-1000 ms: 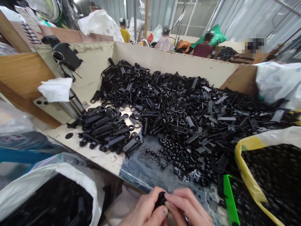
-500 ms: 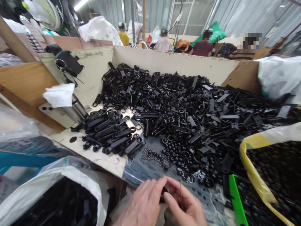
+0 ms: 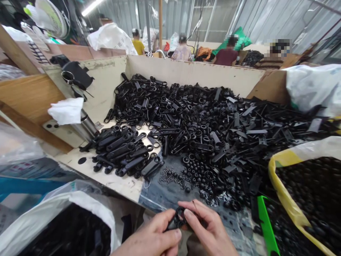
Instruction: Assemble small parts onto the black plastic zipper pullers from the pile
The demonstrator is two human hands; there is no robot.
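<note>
My left hand [image 3: 156, 234] is closed on a black plastic part with a ring-shaped end [image 3: 176, 219], thumb and forefinger pinching its body. My right hand [image 3: 209, 227] is closed too, its thumb and fingertips at the ring end of that part. A thin, dark brownish strip [image 3: 196, 209] shows by the right fingers; what it belongs to is hidden. Both hands are at the front edge of the worktable. Just beyond them lie small silver screws [image 3: 213, 197] and black round beads [image 3: 197, 170]. Similar long black parts [image 3: 125, 151] are lined up to the left.
Loose black pieces [image 3: 186, 117] are heaped across the table against a board wall [image 3: 191, 67]. An open white sack [image 3: 106, 206] stands front left; a yellow-edged bag [image 3: 279, 185] and green tray edge [image 3: 266, 224] are at right. A metal post [image 3: 89, 126] rises at left. Several people sit beyond.
My left hand has turned and drawn back to the left, so the black part now shows between the hands. The right hand stays nearly in place. The view has shifted slightly.
</note>
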